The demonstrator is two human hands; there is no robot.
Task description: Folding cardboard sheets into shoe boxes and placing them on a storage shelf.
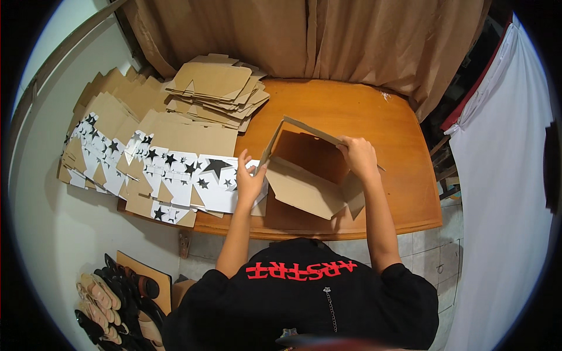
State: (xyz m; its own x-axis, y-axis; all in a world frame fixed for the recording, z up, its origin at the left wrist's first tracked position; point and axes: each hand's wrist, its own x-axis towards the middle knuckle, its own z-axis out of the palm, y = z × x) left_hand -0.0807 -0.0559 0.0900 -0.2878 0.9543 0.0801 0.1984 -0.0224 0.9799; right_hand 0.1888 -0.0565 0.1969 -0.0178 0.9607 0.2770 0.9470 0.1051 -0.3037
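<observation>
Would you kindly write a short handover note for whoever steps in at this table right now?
Left hand: grips the near left edge of the half-folded cardboard box.
Right hand: holds the box's raised back flap.
Things: flat star-printed blanks fanned out left of the box; a brown stack of blanks at the back of the wooden table.
Done: box partly raised.
Left: flaps not closed; many blanks lie flat.

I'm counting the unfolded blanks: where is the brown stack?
In the head view, the brown stack lies at the wooden table's far left, against the curtain, beyond the star-printed blanks.
</observation>
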